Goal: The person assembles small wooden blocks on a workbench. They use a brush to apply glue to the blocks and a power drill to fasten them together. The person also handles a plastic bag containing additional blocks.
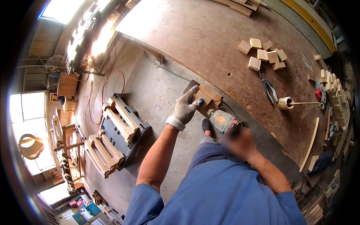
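Beside one table (210,45): one left hand (185,108) touching wood (208,92), one power tool (222,120).

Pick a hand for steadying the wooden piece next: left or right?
Left, probably. The left hand is gloved, with spread fingers at the wooden piece, apparently touching it. The right hand, blurred, is at the power tool and looks less free.
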The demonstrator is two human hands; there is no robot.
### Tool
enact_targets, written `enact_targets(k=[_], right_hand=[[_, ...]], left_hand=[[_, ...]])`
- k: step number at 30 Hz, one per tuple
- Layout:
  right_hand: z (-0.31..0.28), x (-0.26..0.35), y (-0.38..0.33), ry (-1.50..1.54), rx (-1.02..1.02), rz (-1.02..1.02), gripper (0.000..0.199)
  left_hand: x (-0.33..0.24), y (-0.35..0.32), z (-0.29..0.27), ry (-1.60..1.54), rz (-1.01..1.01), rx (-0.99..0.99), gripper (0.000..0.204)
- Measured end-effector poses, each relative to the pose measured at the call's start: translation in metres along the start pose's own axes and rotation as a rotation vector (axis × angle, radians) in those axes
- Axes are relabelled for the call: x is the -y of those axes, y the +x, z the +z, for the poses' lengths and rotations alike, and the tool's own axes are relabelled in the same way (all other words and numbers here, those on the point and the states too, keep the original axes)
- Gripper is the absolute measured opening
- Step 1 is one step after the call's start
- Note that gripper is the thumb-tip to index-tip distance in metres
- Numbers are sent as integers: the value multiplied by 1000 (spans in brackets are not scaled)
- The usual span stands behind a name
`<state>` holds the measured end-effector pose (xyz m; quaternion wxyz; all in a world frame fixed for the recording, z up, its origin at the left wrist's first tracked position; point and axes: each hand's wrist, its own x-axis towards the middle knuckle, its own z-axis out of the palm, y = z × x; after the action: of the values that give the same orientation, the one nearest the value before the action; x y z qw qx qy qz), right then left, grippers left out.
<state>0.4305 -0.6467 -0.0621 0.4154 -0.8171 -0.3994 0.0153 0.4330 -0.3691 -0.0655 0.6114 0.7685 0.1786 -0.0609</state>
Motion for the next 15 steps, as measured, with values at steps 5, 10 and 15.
enact_targets(k=[5,10,15], right_hand=[[-3,5,7,24,-15,6,16],[-7,9,5,155,83,197,14],[-11,12,8,141,78,194,13]], left_hand=[[-1,0,0,-15,-26,4,56],[4,2,0,-27,-25,7,57],[5,2,1,-30,-10,3,58]])
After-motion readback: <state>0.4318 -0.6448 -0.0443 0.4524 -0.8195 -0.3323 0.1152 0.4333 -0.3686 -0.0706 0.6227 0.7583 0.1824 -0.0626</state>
